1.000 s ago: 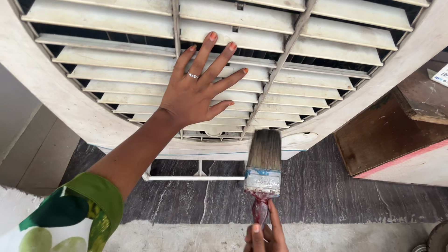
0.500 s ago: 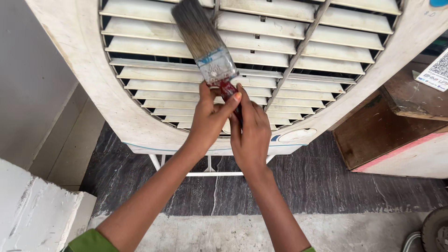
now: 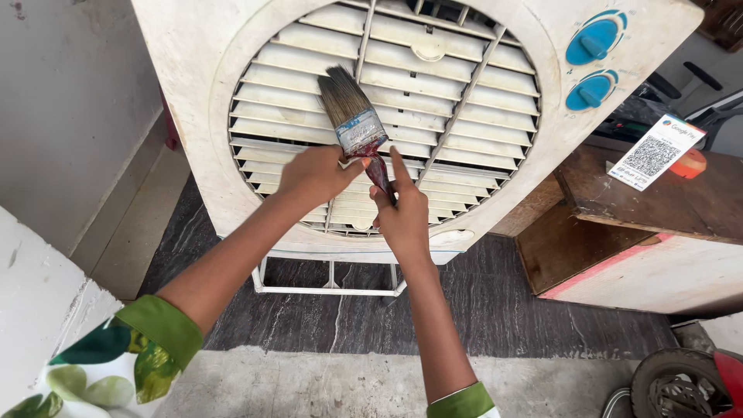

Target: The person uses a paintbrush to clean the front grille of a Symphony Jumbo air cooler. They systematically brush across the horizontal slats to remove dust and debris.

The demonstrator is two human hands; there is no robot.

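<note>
Since half a second ago both hands sit a little lower against the grille and the view has pulled back, so the cooler's two blue knobs now show. Paintbrush (image 3: 357, 124) stands tilted, bristles up and leaning left, pressed on or just in front of the louvred slats; contact cannot be told for certain. Its metal ferrule lies just above the hands, its dark red handle running down between them. Right hand (image 3: 401, 209) is closed around the handle, forefinger stretched up along it. Left hand (image 3: 316, 175) is curled at the brush's ferrule end, fingertips pinching near the base of the ferrule from the left. Both hands touch the brush and sit close together, nearly meeting.

Behind them, air cooler (image 3: 232, 46), off-white and grimy, with round grille (image 3: 464, 101) and blue knobs (image 3: 592, 42) at upper right. It stands on a white metal stand (image 3: 325, 290) over dark stone floor (image 3: 503, 317). Wooden bench (image 3: 658, 201) lies right, bearing a printed card (image 3: 656, 152). Green-cuffed floral sleeve (image 3: 116, 364) at lower left.
</note>
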